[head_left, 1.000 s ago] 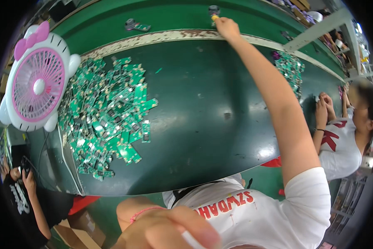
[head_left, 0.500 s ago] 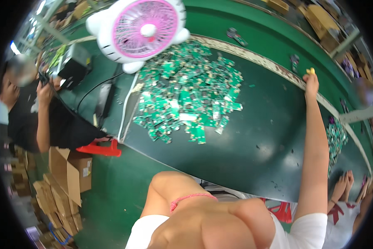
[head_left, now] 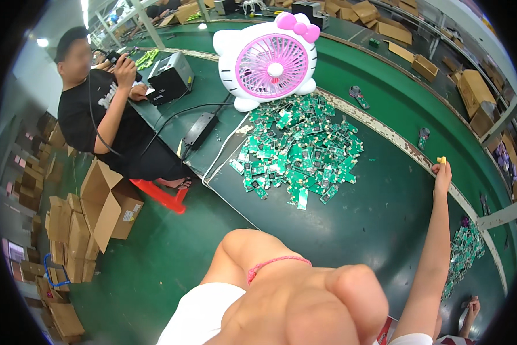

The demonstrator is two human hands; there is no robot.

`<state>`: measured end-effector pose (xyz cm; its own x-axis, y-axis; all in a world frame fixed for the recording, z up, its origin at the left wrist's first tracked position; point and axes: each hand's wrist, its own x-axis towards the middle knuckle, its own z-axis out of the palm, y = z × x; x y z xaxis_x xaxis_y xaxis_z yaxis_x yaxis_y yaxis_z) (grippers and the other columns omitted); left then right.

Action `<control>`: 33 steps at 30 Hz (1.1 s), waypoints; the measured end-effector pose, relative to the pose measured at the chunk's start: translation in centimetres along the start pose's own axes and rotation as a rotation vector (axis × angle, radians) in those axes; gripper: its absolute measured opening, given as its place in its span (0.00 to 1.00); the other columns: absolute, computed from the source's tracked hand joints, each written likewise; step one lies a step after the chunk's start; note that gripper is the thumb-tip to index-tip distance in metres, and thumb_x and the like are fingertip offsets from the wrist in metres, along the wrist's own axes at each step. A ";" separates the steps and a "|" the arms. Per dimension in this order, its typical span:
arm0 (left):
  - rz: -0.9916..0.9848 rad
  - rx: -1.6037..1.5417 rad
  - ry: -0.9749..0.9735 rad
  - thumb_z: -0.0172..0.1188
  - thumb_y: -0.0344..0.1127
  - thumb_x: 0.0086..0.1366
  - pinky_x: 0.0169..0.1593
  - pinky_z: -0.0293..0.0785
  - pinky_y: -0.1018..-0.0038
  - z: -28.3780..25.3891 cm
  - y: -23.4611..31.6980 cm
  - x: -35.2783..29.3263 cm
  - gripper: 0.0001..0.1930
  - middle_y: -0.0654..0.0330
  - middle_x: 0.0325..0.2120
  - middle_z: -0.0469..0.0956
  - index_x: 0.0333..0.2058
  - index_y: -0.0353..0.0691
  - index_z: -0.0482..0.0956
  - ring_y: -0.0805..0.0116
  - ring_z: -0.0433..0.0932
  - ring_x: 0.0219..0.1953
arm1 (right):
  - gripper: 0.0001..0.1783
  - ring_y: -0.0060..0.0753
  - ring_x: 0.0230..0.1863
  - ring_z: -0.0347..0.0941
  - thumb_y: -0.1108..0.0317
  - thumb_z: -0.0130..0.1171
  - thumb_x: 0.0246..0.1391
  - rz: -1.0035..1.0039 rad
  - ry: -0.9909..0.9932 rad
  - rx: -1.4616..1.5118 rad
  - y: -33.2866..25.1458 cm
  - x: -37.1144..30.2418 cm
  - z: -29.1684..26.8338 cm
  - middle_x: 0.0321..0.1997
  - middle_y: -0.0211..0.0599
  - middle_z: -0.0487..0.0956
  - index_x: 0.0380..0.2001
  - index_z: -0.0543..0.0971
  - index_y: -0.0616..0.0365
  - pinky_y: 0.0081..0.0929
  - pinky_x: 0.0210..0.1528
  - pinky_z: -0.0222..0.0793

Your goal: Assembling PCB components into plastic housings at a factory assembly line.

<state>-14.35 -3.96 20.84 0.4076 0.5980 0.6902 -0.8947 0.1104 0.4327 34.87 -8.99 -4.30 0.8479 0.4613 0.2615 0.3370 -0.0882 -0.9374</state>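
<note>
My left hand (head_left: 310, 299), with a pink braided cord (head_left: 275, 260) at the wrist, looms large at the lower middle. Its knuckles are bent and it looks closed; its fingertips are out of sight. Stretched out at the right, my right hand (head_left: 441, 177) is over the table's far edge, its fingers pinched. Something yellow (head_left: 441, 160) shows at those fingertips; whether it is held or worn on them I cannot tell. Left of this hand, a heap of small green circuit boards (head_left: 304, 152) lies on the dark green table (head_left: 350, 224).
A pink and white cat-faced fan (head_left: 274, 70) stands behind the heap. A black power brick (head_left: 201, 130) and cables lie left. A person in black (head_left: 106, 121) is beyond, near open cartons (head_left: 111, 204). Another board heap (head_left: 466, 253) and a co-worker's hand (head_left: 471, 310) are at right.
The view has swung, so the fan, heap and person at left appear farther right and lower. My right hand remains near the table's far edge, and my left hand stays close and bent.
</note>
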 end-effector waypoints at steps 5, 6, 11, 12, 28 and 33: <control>0.108 -0.016 -0.025 0.45 0.42 0.63 0.42 0.58 0.71 0.1 -0.5 0.4 0.10 0.71 0.25 0.72 0.43 0.56 0.71 0.75 0.68 0.37 | 0.13 0.16 0.23 0.60 0.64 0.41 0.61 -0.003 -0.004 0.076 0.3 0.2 -0.3 0.19 0.27 0.70 0.34 0.73 0.61 0.16 0.28 0.56; 0.122 -0.022 -0.041 0.45 0.42 0.63 0.42 0.58 0.71 0.0 -0.8 0.8 0.10 0.71 0.25 0.71 0.43 0.56 0.71 0.75 0.68 0.37 | 0.13 0.16 0.22 0.60 0.64 0.41 0.61 -0.017 0.010 0.065 0.2 0.3 0.1 0.19 0.26 0.69 0.34 0.73 0.61 0.15 0.27 0.55; 0.167 -0.059 -0.117 0.46 0.41 0.63 0.42 0.58 0.72 -0.7 0.6 0.9 0.10 0.71 0.24 0.71 0.42 0.54 0.70 0.75 0.68 0.37 | 0.13 0.15 0.23 0.60 0.64 0.41 0.61 -0.028 -0.008 0.052 0.4 0.5 0.1 0.19 0.26 0.70 0.34 0.73 0.61 0.15 0.28 0.56; 0.175 -0.065 -0.130 0.46 0.41 0.63 0.42 0.58 0.72 -0.4 -0.3 1.2 0.10 0.71 0.24 0.71 0.42 0.54 0.70 0.75 0.68 0.37 | 0.13 0.15 0.23 0.61 0.64 0.41 0.61 -0.025 0.000 0.064 0.3 0.5 0.3 0.19 0.26 0.70 0.35 0.73 0.61 0.15 0.28 0.56; -0.466 0.765 -0.654 0.59 0.25 0.50 0.41 0.65 0.74 -8.7 -17.1 -1.5 0.19 0.64 0.24 0.69 0.44 0.41 0.75 0.68 0.68 0.32 | 0.15 0.17 0.35 0.69 0.61 0.44 0.59 0.133 -0.206 0.067 -2.4 -0.3 0.0 0.37 0.27 0.75 0.45 0.73 0.54 0.17 0.39 0.64; -0.582 0.860 -1.079 0.52 0.22 0.52 0.44 0.65 0.69 -11.2 -20.6 -4.7 0.16 0.61 0.32 0.75 0.41 0.40 0.76 0.61 0.71 0.36 | 0.16 0.32 0.37 0.74 0.60 0.53 0.50 0.012 0.011 -0.547 -3.3 0.4 -7.0 0.31 0.39 0.78 0.39 0.75 0.58 0.29 0.41 0.68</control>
<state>0.12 -0.15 2.19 0.9378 -0.2646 0.2247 -0.3423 -0.5968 0.7257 36.99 -14.72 0.51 0.8561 0.4488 0.2564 0.4887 -0.5412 -0.6843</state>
